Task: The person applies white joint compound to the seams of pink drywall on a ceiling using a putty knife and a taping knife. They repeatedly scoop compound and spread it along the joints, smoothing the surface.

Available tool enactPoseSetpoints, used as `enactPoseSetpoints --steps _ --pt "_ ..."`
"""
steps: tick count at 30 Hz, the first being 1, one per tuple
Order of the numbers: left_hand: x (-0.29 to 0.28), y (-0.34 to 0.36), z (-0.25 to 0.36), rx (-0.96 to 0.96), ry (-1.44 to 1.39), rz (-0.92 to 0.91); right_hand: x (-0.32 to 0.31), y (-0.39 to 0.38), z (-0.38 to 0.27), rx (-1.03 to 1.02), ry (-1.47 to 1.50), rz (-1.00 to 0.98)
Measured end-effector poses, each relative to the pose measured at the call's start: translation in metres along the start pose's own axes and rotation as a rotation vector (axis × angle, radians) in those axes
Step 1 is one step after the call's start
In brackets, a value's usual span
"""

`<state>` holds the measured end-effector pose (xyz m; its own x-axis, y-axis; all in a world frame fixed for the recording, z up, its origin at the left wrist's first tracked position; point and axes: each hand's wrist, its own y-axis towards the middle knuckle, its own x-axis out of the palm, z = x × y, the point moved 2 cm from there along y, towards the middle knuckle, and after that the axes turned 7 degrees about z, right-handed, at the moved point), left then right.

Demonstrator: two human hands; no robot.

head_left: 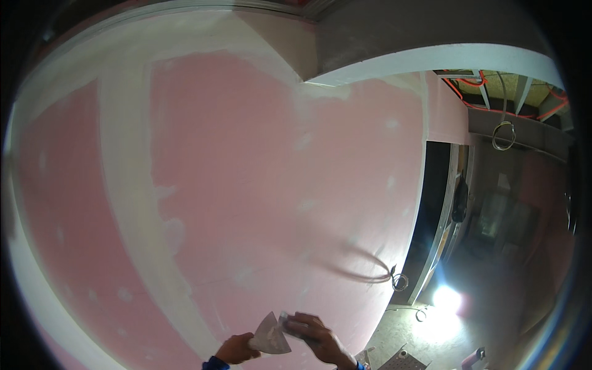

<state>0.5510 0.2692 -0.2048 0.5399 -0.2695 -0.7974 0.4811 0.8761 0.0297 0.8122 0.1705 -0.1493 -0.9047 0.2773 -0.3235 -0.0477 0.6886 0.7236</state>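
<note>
At the bottom middle, my left hand is closed round the handle end of a wide putty knife. Its fan-shaped blade points right and has pale smears on it. Just beside the blade, my right hand is closed on a small flat greyish object, whose kind I cannot make out; most of it lies under the fingers. Both hands are in front of a pink plasterboard wall with a broad off-white band of filler and scattered pale patches.
A coil of cable sticks out of the wall at the lower right. Beyond the wall's edge is a dark door opening. On the floor, a bright work lamp shines near a perforated platform. Another cable loop hangs from the open ceiling.
</note>
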Motion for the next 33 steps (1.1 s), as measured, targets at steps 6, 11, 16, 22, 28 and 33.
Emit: enactPoseSetpoints --steps 6,11,16,22,28,33 --pt "0.039 0.009 0.012 -0.033 0.019 0.012 0.023 -0.077 0.032 0.072 -0.053 -0.192" --pt "0.068 -0.003 0.031 0.085 -0.059 0.082 0.028 -0.116 0.082 0.012 -0.260 -0.134" --pt "0.093 -0.006 0.035 0.115 -0.137 0.112 0.012 -0.125 0.090 0.435 0.588 0.125" --pt "0.062 0.004 0.033 0.060 -0.350 0.013 -0.035 -0.137 0.102 0.399 -0.268 -0.284" --pt "-0.051 0.024 0.059 0.365 -0.017 -0.003 -0.070 -0.153 0.086 0.687 0.172 0.297" --pt "-0.128 0.035 0.098 0.583 0.224 0.036 -0.087 -0.075 0.001 0.353 -0.108 0.247"
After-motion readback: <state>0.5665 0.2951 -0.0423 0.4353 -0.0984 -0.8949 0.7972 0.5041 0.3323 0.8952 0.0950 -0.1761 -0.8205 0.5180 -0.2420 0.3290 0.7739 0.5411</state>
